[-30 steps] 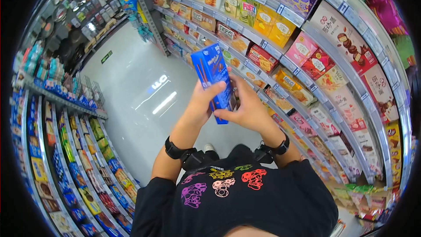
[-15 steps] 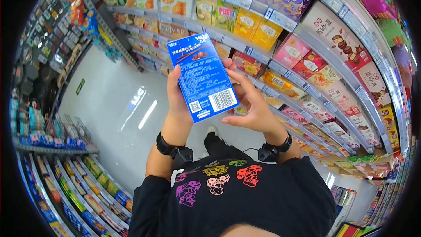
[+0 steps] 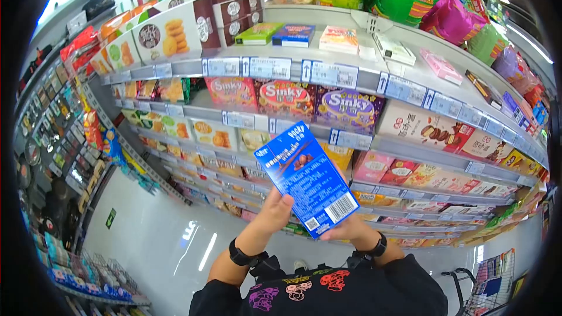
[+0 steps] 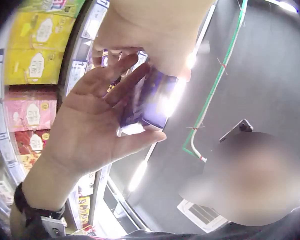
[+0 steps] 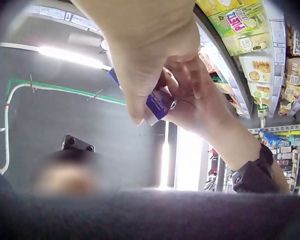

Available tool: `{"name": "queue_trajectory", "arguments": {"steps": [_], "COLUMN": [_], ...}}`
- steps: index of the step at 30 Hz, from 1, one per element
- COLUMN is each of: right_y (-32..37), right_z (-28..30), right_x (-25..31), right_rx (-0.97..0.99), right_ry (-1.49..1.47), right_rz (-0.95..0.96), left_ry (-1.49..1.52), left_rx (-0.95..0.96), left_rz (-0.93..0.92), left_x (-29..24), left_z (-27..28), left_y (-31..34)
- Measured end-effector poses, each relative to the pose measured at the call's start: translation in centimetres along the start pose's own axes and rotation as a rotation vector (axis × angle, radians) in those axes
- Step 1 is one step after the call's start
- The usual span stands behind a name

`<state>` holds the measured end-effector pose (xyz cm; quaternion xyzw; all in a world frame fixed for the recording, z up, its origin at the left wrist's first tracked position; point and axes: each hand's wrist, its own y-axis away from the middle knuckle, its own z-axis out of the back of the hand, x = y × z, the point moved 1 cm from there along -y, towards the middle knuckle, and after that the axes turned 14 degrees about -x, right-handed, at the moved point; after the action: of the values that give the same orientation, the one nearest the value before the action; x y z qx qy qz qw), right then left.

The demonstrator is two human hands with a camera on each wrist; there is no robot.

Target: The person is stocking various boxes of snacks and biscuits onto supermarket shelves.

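A blue Pocky box [image 3: 308, 179] is held tilted in front of the shirt, its back with printed text and a barcode facing up. My left hand [image 3: 273, 213] grips its lower left edge, thumb along the front, the other fingers hidden behind. At the bottom edge, my right hand [image 3: 350, 230] holds the box with the thumb at the corner. From below, the left wrist view shows the right hand [image 4: 90, 120] with fingers reaching behind the box [image 4: 152, 100]. In the right wrist view the left hand [image 5: 202, 102] wraps the far side of the box [image 5: 159, 104].
Ahead, a shelf [image 3: 345, 61] carries rows of snack boxes, including purple Sinky boxes [image 3: 346, 108]. Single flat boxes lie on its top, near a large cookie box [image 3: 167, 32]. A shopping cart [image 3: 492, 284] stands at lower right; hanging goods line the left wall [image 3: 41, 140].
The head view has tipped up toward the shelf. The box was turned from its side to its back, then moved nearer the shelf. The right hand shifted to the box's bottom edge.
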<state>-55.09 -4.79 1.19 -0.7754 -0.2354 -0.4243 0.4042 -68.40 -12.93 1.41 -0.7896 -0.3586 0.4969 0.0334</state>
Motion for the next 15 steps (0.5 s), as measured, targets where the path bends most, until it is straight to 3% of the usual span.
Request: {"name": "queue_trajectory", "arguments": {"steps": [5,6,7,10,11,14,15], "right_y": [-0.8,-1.5,-2.1,-4.3,-5.6,-7.2,-8.0], "right_z": [1.0,0.7,0.4,0.3,-0.9,-2.0,-2.5], "right_x": [0.9,0.9,1.0,3.3,4.9,7.3,7.8], "right_rx": [-0.068,-0.074,-0.086,-0.181,-0.251,-0.347,-0.408], "right_ry": [0.151,0.190,0.232,0.890,1.063,1.312,1.362], "right_rz": [-0.129,-0.023,0.082,0.515,0.748,0.895,0.982], "left_ry": [-0.274,-0.351,-0.363,-0.545,-0.622,-0.538,-0.596], "left_rx": [0.138,0.160,0.190,0.310,0.426,0.511,0.523], "left_rz": [0.131,0.140,0.307,-0.066,-0.119,-0.392,-0.376], "left_x": [-0.1,-0.9,-2.0,-3.0,-3.9,-7.3,-7.6], "left_z": [0.2,-0.4,-1.0,-1.6,-1.3,-1.7,-1.3], "left_y": [-3.4,-4.4,-5.3,-7.4,-8.2,-9.2,-9.1]}}
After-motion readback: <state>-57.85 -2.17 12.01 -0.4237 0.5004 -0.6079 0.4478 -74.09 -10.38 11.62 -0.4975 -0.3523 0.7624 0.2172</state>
